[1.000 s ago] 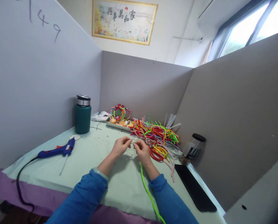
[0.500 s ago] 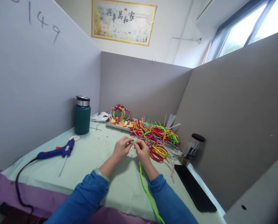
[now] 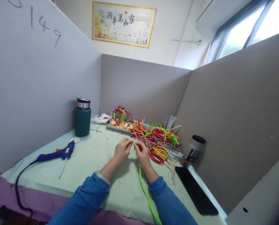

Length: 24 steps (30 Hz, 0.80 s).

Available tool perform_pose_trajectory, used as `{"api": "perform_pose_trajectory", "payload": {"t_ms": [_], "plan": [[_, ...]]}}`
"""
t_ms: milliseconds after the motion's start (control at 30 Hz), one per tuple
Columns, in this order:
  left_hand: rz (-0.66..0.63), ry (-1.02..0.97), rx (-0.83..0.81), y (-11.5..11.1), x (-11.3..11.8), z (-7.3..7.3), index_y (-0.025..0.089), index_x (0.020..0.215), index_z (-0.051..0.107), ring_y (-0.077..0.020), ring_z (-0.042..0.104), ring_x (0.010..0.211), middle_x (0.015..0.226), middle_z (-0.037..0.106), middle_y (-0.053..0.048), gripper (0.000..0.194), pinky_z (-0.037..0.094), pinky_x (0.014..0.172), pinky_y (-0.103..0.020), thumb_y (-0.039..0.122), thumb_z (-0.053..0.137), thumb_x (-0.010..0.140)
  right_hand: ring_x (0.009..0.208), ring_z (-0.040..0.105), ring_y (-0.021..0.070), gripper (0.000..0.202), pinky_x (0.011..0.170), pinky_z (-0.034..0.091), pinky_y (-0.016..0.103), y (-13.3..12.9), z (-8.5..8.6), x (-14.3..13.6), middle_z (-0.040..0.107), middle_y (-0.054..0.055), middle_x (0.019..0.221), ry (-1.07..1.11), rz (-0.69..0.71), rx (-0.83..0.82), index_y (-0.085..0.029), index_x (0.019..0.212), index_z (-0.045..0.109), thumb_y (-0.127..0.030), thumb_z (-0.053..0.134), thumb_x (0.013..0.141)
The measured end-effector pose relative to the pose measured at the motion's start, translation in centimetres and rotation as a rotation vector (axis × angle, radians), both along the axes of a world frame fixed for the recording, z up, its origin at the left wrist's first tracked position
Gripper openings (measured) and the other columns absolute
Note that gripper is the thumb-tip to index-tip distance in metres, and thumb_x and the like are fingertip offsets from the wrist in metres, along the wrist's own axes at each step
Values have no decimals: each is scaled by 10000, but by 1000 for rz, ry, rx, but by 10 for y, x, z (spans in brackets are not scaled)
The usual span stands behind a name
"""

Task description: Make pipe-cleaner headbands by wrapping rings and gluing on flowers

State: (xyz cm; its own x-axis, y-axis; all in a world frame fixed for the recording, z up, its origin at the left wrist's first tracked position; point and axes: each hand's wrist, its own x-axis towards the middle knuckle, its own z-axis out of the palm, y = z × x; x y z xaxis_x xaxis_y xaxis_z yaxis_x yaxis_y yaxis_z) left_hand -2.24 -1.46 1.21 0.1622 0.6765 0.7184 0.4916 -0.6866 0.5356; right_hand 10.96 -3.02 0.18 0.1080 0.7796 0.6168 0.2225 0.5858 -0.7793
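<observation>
Both hands meet over the middle of the table, fingertips almost touching. My left hand (image 3: 123, 150) pinches the end of a bright green pipe cleaner. Opposite it, my right hand (image 3: 141, 153) is closed on the same strand with thumb and forefinger. The green pipe cleaner (image 3: 144, 189) trails from beneath my right hand down past the table's front edge. Only a small bit of green shows between the fingertips; the rest of that end is hidden. Just beyond my right hand lies a heap of coloured pipe cleaners (image 3: 153, 132).
A metal tray (image 3: 119, 127) holds wooden discs, with colourful rings (image 3: 119, 115) above it. At left are a green bottle (image 3: 82, 118) and a blue glue gun (image 3: 57, 154) with its cord. A clear jar (image 3: 194, 150) and black slab (image 3: 195, 189) lie right. Grey partitions surround the table.
The fingers have shifted slightly at the green tip, both hands staying pinched together. The trailing strand has swung a little to the left. The view has tipped up slightly.
</observation>
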Motion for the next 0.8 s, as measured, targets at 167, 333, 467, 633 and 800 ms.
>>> {"api": "perform_pose_trajectory", "payload": {"t_ms": [167,333,467,633,800], "plan": [[-30,-12,-42,3,-3,2,160,854,638,-133,535,718,793,564,-34,159,407,662,-239,186,481,851,568,452,125,211,554,350,237,-1,2,2,522,-23,611,-67,-68,0,-173,706,569,-349,556,821],[-71,-1,-87,3,-4,6,159,781,617,-139,527,712,749,562,-27,145,399,656,-243,193,488,836,558,444,121,214,538,340,231,-2,4,4,513,-29,597,-44,-44,-22,-176,695,565,-358,578,806],[-55,-40,-110,2,-6,7,155,784,629,-129,519,675,736,568,-23,147,391,630,-236,216,502,824,540,431,113,186,516,338,225,-1,3,5,503,-34,605,-9,41,-44,-183,719,561,-342,558,815],[-44,-81,-141,3,-7,10,144,791,652,-115,506,620,732,588,-26,159,386,592,-230,254,537,801,485,403,97,183,472,328,219,3,-1,7,473,-47,576,37,104,-89,-188,720,549,-347,565,807],[-38,-101,-141,2,-7,11,146,772,654,-118,523,638,744,615,-35,178,399,611,-230,279,540,800,450,387,91,204,435,307,217,3,-1,5,461,-52,549,63,142,-136,-187,710,554,-372,571,795]]}}
